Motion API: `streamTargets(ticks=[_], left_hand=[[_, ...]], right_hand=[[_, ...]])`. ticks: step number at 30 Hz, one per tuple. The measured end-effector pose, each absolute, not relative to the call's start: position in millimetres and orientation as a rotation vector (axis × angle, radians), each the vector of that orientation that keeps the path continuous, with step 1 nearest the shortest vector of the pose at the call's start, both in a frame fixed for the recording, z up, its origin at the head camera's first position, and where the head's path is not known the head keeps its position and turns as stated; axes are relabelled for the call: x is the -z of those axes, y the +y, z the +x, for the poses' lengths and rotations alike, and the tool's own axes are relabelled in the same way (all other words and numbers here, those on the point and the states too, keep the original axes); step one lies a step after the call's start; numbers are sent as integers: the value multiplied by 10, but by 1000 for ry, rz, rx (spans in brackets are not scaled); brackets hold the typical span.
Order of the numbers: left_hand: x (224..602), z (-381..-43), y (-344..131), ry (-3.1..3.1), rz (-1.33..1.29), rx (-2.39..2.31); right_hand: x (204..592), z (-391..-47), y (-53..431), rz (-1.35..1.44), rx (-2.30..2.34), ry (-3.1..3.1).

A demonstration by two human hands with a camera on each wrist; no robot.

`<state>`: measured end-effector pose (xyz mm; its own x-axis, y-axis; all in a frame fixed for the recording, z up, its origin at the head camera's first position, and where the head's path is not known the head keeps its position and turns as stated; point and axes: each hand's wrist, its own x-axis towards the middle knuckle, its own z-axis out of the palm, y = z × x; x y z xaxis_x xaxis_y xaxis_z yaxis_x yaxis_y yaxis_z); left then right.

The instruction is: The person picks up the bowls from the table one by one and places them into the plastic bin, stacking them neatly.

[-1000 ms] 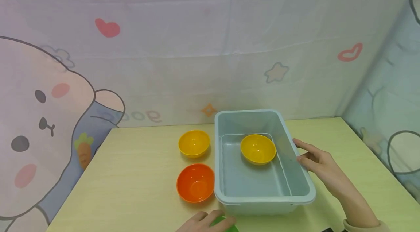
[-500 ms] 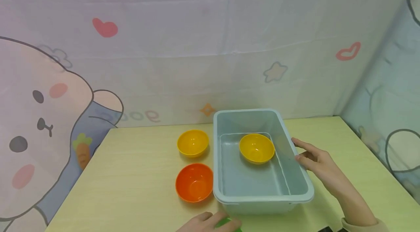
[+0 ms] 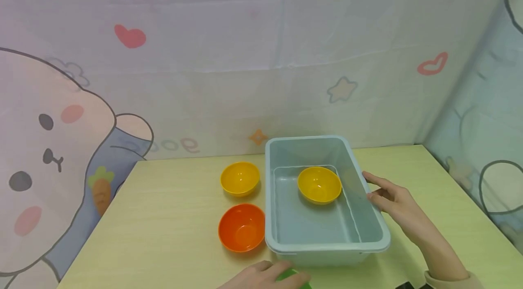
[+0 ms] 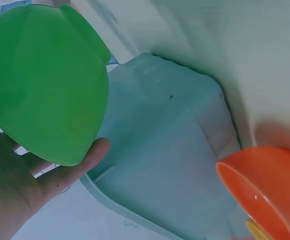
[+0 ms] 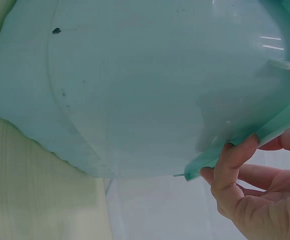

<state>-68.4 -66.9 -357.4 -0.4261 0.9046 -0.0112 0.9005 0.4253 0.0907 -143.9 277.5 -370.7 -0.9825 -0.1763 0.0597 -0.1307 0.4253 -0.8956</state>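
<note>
My left hand (image 3: 261, 276) grips a round green bowl (image 4: 47, 82) (right hand (image 3: 402, 209), a rectangular pale-blue plastic tub (image 3: 323, 248)); slackening could drop the bowl.

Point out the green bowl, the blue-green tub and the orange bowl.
Green bowl (image 4: 47, 85), left wrist view, on its outer wall.
Blue-green tub (image 3: 327, 248), head view, on its near rim.
Orange bowl (image 3: 242, 228), head view, on its inside.

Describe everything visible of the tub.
The tub is blue-green, apparently plastic, rectangular with rounded corners and an outturned rim. It stands upright on the table, dark specks on its outer wall. A yellow bowl sits inside; the right grip holds the tub's right rim. Whether the orange bowl touches it is unclear.
</note>
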Motion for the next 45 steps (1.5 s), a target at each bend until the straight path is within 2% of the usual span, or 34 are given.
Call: streamTargets(ticks=[10, 17, 22, 31, 40, 45], left_hand=[[3385, -669, -593, 2614, 1869, 89], [3227, -711, -558, 2551, 1661, -90], [3134, -782, -529, 2533, 1679, -65], [2988, -792, -498, 2587, 2045, 340], [2871, -941, -477, 2657, 2010, 176], [2897, -1058, -450, 2701, 2101, 74]], right_hand=[[3722, -1451, 2785, -290, 1644, 2613], [3726, -1451, 2778, -292, 1642, 2618], [3728, -1448, 2772, -296, 1642, 2622], [3731, -1449, 2770, -307, 1637, 2634], [3738, -1444, 2769, -340, 1650, 2637], [3740, -1447, 2769, -336, 1651, 2633]])
